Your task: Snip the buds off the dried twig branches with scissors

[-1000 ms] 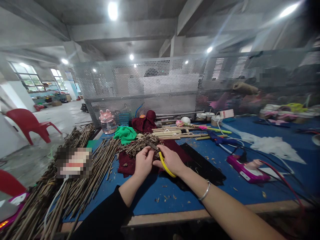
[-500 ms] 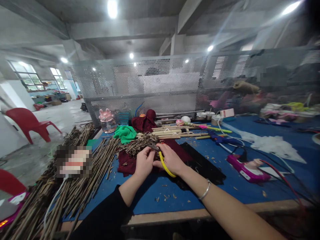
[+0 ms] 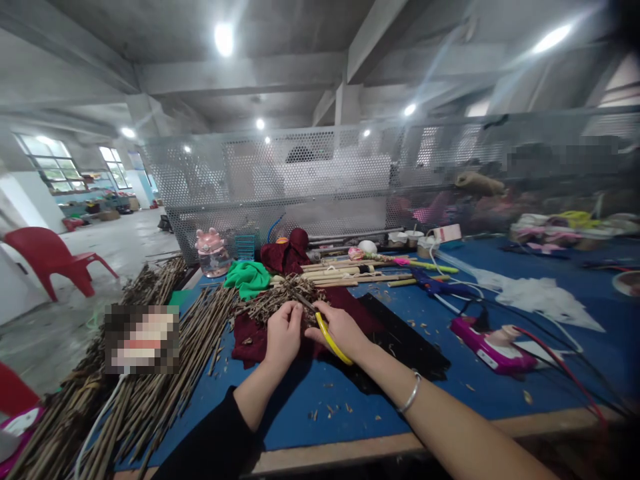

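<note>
Yellow-handled scissors (image 3: 329,341) are in my right hand (image 3: 346,331), its fingers wrapped round the handle loops, with the dark blades pointing up and left over a heap of dried twigs (image 3: 273,298). Just left of the blades, my left hand (image 3: 284,337) is closed in a pinch at the near edge of the heap; what lies between its fingertips is too small to make out. Under the heap spreads a dark red cloth (image 3: 243,341), and a black sheet (image 3: 407,340) lies to its right.
Long dry stems (image 3: 187,353) lie in bundles along the left. Behind the heap are a green cloth (image 3: 249,279), pale sticks (image 3: 330,274) and a pink-lidded bottle (image 3: 212,253). A purple power strip (image 3: 493,350) with cables, a blue glue gun (image 3: 437,285) and white plastic (image 3: 550,300) lie right.
My left hand has drawn slightly away from the scissor blades, to the left and down. The scissors stay in my right hand, and the view has tilted up a little.
</note>
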`<state>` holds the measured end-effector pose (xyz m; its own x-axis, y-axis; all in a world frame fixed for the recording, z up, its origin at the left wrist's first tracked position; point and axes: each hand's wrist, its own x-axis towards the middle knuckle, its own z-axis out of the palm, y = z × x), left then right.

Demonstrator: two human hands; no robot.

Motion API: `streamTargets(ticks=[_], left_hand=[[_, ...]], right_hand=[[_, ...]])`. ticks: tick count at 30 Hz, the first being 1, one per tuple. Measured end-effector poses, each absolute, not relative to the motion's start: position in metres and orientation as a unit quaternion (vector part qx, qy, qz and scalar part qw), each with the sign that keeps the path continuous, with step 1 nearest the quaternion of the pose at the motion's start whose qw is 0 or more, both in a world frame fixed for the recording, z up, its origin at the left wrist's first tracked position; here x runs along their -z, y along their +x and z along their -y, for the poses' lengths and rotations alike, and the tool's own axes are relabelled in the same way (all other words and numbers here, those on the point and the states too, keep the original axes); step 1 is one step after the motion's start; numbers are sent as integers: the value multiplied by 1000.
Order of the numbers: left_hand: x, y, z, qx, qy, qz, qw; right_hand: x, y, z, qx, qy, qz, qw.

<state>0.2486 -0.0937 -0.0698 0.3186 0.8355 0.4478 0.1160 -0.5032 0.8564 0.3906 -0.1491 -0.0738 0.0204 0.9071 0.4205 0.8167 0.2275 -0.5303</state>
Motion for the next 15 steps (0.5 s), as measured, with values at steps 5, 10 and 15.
streamTargets(ticks=[5, 10, 15], left_hand=[[69, 248, 92, -478, 731, -317, 369], [68, 247, 93, -468, 744, -307, 365], [69, 251, 97, -485, 728, -298, 382]], right_hand=[[72, 390, 150, -38, -608, 716, 342], [69, 388, 151, -52, -599, 721, 344], [70, 388, 149, -61, -588, 720, 364]])
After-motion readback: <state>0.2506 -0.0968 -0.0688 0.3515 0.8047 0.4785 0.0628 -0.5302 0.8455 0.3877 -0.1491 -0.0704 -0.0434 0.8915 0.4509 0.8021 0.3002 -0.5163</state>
